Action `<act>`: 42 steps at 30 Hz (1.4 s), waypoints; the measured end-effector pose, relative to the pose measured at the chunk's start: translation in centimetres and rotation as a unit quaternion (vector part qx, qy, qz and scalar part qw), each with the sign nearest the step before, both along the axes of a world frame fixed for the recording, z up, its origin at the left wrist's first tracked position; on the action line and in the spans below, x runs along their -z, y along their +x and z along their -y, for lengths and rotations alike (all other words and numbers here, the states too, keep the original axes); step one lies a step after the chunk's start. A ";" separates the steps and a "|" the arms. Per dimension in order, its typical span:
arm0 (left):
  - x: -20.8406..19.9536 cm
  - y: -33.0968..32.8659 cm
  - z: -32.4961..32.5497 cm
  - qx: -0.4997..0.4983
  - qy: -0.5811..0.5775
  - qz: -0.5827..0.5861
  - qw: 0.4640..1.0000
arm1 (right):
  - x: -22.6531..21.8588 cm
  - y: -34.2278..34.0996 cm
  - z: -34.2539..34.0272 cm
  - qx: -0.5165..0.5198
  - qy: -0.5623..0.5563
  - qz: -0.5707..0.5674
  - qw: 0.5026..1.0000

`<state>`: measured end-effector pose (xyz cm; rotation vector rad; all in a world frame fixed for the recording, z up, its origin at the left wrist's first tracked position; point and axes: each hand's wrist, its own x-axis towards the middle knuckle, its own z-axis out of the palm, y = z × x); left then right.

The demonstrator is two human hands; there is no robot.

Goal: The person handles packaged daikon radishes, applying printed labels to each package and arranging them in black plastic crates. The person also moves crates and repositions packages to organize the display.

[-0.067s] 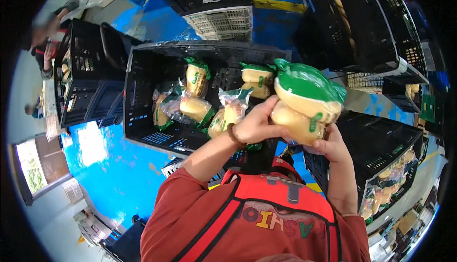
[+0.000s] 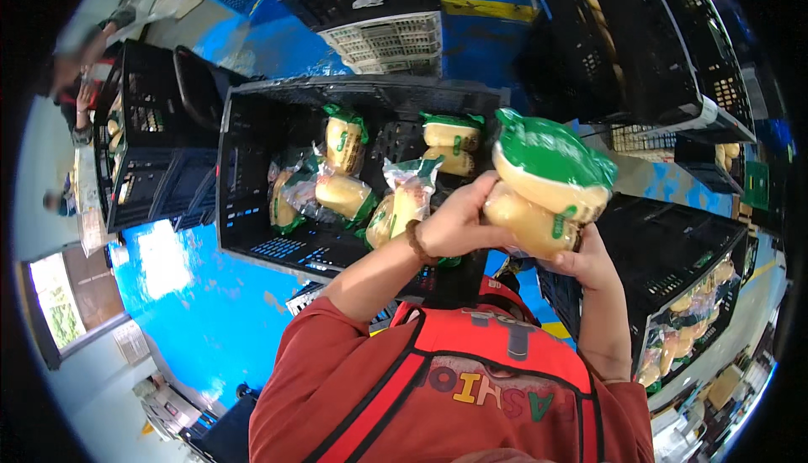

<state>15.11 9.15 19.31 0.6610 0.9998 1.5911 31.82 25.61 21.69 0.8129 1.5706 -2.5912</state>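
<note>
Between my two hands I hold up a clear-and-green bag of bread rolls [image 2: 551,185], tilted, above the right end of a black crate. My left hand [image 2: 461,220] grips its left side, thumb toward me. My right hand [image 2: 589,257] supports its lower right corner; the fingers behind the bag are partly hidden. Inside the black crate [image 2: 252,240] lie several similar bags of rolls. One bag [image 2: 343,143] stands near the far wall, another bag [image 2: 452,143] lies at the far right, and a bag with clear wrap [image 2: 411,198] sits beside my left wrist.
At the right, a black crate [image 2: 686,295] holds many packed rolls. Tall black crates [image 2: 589,50] stand at the far right, and a stack of dark and pale crates [image 2: 383,38] stands ahead. A co-worker [image 2: 84,97] is by crates at the left. The floor [image 2: 194,295] is blue.
The bag in my hands has shifted very slightly right and down. My view has moved a little, and both hands keep their grip.
</note>
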 end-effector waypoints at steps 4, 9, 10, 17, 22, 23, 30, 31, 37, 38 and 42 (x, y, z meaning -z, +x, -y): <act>2.9 -0.7 -2.2 0.011 0.016 -0.034 0.999 | 0.0 2.8 -0.5 0.079 0.050 -0.018 0.995; 23.1 -12.3 -0.2 -0.394 -0.352 -0.203 0.824 | 1.6 6.2 -1.3 0.110 0.020 0.046 0.993; 23.9 -12.5 -1.1 -0.313 -0.429 -0.231 0.815 | 2.4 7.1 -1.5 0.144 0.023 0.056 0.988; 29.7 -15.7 -1.7 -0.044 -0.551 -0.010 0.834 | 3.7 11.0 -1.7 0.231 0.027 0.057 0.971; 27.6 -15.9 -2.6 -0.044 -0.530 -0.044 0.846 | 2.7 14.2 -1.8 0.261 -0.033 0.067 0.962; 27.4 -15.9 -2.4 -0.059 -0.521 -0.053 0.850 | 2.2 14.8 -1.9 0.272 -0.030 0.062 0.960; 24.2 -14.1 0.1 -0.188 -0.375 -0.206 0.884 | -3.6 25.7 -3.6 0.418 0.104 0.110 0.896; 23.6 -14.1 0.3 -0.190 -0.348 -0.244 0.885 | -4.9 28.3 -4.1 0.450 0.138 0.137 0.871; 15.5 -11.5 1.6 -0.379 -0.275 -0.212 0.858 | -10.0 40.2 -10.5 0.480 0.285 0.217 0.801; 13.5 -11.3 1.3 -0.391 -0.262 -0.226 0.853 | -9.3 42.2 -12.2 0.437 0.317 0.220 0.812; 4.9 -8.3 -0.3 -0.366 -0.138 -0.209 0.896 | -7.5 43.8 -18.7 0.229 0.371 0.301 0.848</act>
